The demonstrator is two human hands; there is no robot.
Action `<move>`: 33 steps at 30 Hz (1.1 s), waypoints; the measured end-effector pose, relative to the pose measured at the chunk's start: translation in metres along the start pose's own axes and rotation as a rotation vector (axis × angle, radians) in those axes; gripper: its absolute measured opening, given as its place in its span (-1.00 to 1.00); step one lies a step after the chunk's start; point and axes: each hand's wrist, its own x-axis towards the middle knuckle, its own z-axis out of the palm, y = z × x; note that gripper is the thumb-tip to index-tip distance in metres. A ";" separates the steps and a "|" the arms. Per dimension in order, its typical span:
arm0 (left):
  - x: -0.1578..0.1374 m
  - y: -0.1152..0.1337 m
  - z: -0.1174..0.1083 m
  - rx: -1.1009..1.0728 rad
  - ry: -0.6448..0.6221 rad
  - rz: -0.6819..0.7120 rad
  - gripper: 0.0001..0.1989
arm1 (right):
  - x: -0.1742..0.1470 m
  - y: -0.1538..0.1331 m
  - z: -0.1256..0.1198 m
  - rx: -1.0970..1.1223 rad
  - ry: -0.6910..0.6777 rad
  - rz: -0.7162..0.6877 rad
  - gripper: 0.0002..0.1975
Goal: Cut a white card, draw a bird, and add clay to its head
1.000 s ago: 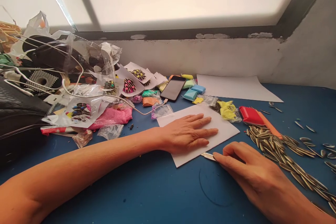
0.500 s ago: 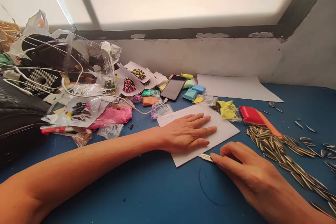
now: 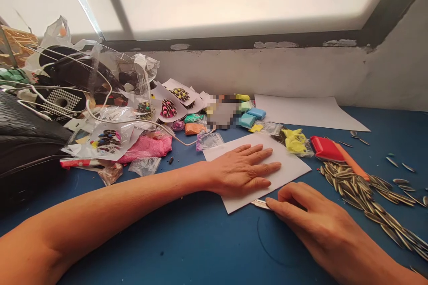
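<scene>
My left hand [image 3: 245,170] lies flat, fingers spread, pressing on a sheet of white paper [image 3: 284,173] on the blue table. To its right, my right hand [image 3: 310,216] is closed around a slim silver craft knife [image 3: 261,204]; most of its body is hidden by the fingers. The knife's tip touches or sits just under the paper's near edge. Loose striped sunflower seeds [image 3: 354,193] lie to the right of that hand. A red clay packet [image 3: 327,148] and an orange strip [image 3: 353,163] rest beside the seeds.
Behind the paper are blue clay packets [image 3: 248,120], a yellow clay bag [image 3: 297,140] and a pixelated patch. A larger white sheet [image 3: 307,111] lies against the wall. At left, plastic bags, a white cable [image 3: 133,121], a pink cloth [image 3: 147,148] and a black bag [image 3: 26,142] are piled.
The knife and my right hand have slid slightly left along the paper's near edge. My left hand stays on the paper. The whole view has shifted a little.
</scene>
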 end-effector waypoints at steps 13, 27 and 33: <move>-0.001 -0.001 0.005 0.092 0.095 0.035 -0.43 | 0.004 -0.003 0.002 0.018 0.009 -0.004 -0.74; -0.002 0.004 0.000 0.263 0.221 0.075 -0.59 | 0.003 -0.007 0.003 0.001 0.039 0.030 -0.75; 0.007 -0.003 0.002 0.237 0.243 0.063 -0.59 | 0.001 -0.005 -0.001 -0.016 0.054 0.057 -0.79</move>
